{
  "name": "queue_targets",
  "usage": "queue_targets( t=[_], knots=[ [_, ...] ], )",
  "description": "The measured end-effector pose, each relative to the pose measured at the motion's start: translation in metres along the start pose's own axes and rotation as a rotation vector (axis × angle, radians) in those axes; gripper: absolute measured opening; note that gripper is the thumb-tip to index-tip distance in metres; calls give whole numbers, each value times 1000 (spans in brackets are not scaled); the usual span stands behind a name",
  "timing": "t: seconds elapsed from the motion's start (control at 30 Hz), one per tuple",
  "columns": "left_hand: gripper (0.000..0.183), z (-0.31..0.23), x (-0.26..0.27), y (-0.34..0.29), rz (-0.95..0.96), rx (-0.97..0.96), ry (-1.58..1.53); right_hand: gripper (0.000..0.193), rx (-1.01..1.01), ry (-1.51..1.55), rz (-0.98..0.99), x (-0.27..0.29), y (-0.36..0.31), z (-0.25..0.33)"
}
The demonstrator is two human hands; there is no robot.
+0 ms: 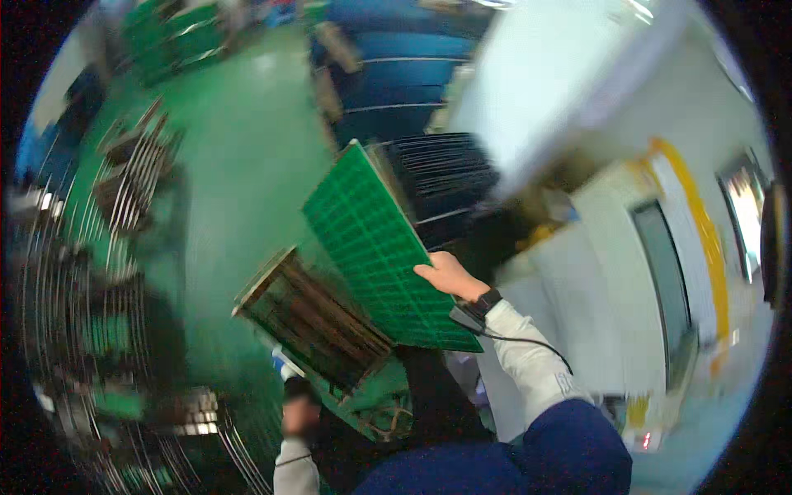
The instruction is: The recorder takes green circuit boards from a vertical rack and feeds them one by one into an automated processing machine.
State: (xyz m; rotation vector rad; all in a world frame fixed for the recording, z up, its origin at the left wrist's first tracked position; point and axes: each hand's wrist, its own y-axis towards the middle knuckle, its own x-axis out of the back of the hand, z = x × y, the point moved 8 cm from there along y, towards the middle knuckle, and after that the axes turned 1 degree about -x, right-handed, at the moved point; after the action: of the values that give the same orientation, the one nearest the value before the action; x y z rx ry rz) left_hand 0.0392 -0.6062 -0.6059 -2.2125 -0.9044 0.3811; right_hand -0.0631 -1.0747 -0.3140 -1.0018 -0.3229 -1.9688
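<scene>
A large, thin green panel (371, 239) with a grid pattern, resembling a circuit board sheet, stands tilted in front of me. My right hand (450, 276) grips its right edge, thumb on the green face and the other fingers behind it. A dark band circles that wrist. Low on the left, my left hand (300, 412) is smeared by motion and its fingers cannot be made out. Just beyond it shows a small blue-and-white thing (285, 363). Beside the panel's lower left edge stands a brown slatted rack (313, 322); whether they touch is unclear.
Racks with thin upright rods (124, 305) line the left side. Behind the panel is a dark stack of ridged trays (441, 177), with a blue cabinet (396, 74) farther off. A pale machine with a dark window (664, 272) stands at right. The floor (239, 157) is green.
</scene>
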Motion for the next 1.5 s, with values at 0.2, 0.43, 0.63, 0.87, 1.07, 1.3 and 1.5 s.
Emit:
queue_targets(
  t=[0.2, 0.43, 0.63, 0.87, 1.07, 1.3, 1.5],
  knots=[
    [23, 16, -15, 2, 122, 36, -278, 27, -97, 371, -343, 151, -167, -38],
    [18, 29, -11, 26, 125, 38, -210, 29, -161, 978, -943, 246, -403, -45],
    [26, -5, -13, 33, 290, -335, 909, 28, 6, 1382, -1441, 238, -504, -64],
    [38, -13, -36, -5, 273, -327, 863, 34, -138, 551, -1256, 194, -524, -133],
    [28, 1, -25, -13, 239, -156, 350, 30, -72, 900, -1406, 180, -508, -143],
    [14, 0, -37, -36, 97, 0, 221, 25, 57, 1533, -1408, 162, -493, -148],
    [23, -4, -48, -45, 6, 60, 211, 35, -24, 1577, -1262, 159, -475, -146]
  ],
)
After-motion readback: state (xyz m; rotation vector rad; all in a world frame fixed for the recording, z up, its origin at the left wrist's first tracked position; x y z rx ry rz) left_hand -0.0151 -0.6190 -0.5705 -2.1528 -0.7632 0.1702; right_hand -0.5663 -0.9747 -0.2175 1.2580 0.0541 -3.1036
